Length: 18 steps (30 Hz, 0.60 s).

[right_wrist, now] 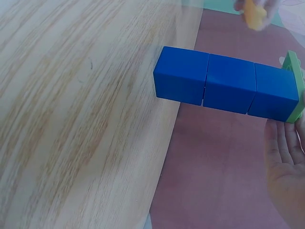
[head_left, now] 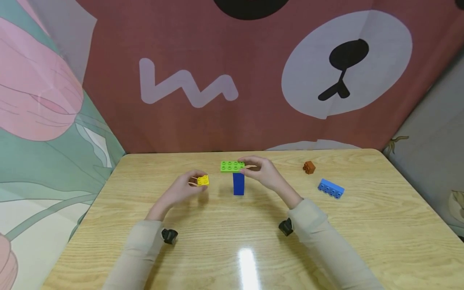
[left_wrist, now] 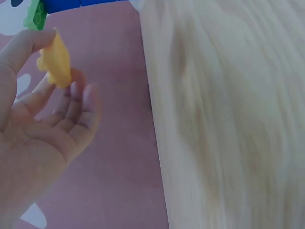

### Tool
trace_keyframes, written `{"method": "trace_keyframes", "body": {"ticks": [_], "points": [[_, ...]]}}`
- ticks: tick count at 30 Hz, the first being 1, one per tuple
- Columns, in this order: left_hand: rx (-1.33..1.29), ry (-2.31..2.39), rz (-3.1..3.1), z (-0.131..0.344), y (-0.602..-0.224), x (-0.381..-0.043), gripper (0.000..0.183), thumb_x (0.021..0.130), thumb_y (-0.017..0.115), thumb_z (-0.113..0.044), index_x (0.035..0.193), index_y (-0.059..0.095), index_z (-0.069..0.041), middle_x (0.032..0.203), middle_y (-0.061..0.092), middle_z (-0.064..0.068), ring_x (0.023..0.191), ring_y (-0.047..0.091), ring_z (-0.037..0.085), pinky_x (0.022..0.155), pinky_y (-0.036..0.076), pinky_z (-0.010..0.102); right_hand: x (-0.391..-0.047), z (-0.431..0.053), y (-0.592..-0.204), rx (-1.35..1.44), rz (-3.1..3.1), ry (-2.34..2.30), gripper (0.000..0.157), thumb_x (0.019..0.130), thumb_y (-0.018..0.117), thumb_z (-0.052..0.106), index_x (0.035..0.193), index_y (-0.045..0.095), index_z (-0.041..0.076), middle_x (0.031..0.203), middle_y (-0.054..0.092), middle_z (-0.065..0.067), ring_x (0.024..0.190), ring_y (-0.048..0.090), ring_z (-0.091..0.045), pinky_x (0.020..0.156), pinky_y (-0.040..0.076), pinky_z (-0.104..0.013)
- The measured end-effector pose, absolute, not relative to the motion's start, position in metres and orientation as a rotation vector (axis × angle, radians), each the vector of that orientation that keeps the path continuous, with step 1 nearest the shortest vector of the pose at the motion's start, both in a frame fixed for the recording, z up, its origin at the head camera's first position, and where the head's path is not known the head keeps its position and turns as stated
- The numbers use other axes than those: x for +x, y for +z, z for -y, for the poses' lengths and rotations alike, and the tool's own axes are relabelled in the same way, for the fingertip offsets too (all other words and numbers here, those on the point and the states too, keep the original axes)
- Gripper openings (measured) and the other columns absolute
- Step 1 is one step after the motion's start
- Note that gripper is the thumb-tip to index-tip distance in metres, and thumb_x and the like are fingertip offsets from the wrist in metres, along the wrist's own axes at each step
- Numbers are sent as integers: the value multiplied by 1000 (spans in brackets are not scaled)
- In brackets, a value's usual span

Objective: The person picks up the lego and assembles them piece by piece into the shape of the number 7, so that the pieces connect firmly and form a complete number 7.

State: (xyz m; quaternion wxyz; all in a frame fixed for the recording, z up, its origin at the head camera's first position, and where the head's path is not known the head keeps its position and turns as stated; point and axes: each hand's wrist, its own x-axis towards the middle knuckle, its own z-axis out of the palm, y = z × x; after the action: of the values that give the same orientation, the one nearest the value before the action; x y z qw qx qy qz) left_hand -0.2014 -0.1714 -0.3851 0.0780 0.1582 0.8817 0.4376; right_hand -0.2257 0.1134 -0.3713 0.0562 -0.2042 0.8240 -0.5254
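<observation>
Pink and green flowered cloth (head_left: 41, 92) hangs at the far left, past the side of the pale wood-grain counter (head_left: 203, 257). Next comes the left sleeve (head_left: 134, 249), beige, with a small black device (head_left: 169, 236) at the inner side of the wrist. The left hand (head_left: 183, 190) has its grip pinching a yellow brick (head_left: 203, 180), thumb on one side and a finger on the other, holding it clear of the counter. Behind, a red-brown cloth (head_left: 181, 129) carries a pale zigzag.

Just right of the yellow brick, and apart from it, a blue tower (head_left: 238, 184) stands upright on the counter; the right wrist view shows three blue sections in it. Across its top lies a green brick (head_left: 231, 166), studs up, its left end jutting out beyond the tower. The right hand (head_left: 262, 172) has its grip grasping the right end of the green brick, with fingertips close to the tower's top. A second black device (head_left: 286, 226) sits at that wrist, beside the right sleeve (head_left: 326, 241).

Farther right, well apart from the tower, lies a small brown brick (head_left: 309, 167). A longer blue brick (head_left: 330, 188) lies near it, slightly nearer the wearer, on its side with its studs showing.
</observation>
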Motion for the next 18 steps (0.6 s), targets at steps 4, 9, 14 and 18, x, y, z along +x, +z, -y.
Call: {"method": "trace_keyframes", "body": {"ticks": [4,9,14,18], "points": [[401,1386,-2657,164,-378,-204,45,90,66,-21,131,55,-8,120,60,13,103,57,25,85,51,32,-226,-114,-372,-627,-2498,-1598,39,93,63,18,130,58,9,135,57,-14,118,59,-33,91,56,-37],[347,1454,-2651,156,-372,-207,48,90,67,-23,134,54,-11,122,58,11,103,55,25,81,50,29,-226,-113,-372,-633,-2486,-1607,39,93,63,18,131,57,7,135,56,-14,118,59,-33,91,56,-37],[392,1478,-2662,147,-369,-209,47,89,68,-22,133,55,-10,126,58,11,102,56,25,86,50,33,-225,-113,-369,-654,-2482,-1609,39,93,62,15,130,57,5,135,56,-16,116,60,-34,90,56,-37],[420,1504,-2644,142,-369,-210,46,88,68,-20,132,56,-10,128,57,12,102,56,25,88,50,35,-226,-113,-370,-689,-2485,-1607,37,93,62,13,129,58,5,134,56,-17,115,60,-35,90,56,-37]]}}
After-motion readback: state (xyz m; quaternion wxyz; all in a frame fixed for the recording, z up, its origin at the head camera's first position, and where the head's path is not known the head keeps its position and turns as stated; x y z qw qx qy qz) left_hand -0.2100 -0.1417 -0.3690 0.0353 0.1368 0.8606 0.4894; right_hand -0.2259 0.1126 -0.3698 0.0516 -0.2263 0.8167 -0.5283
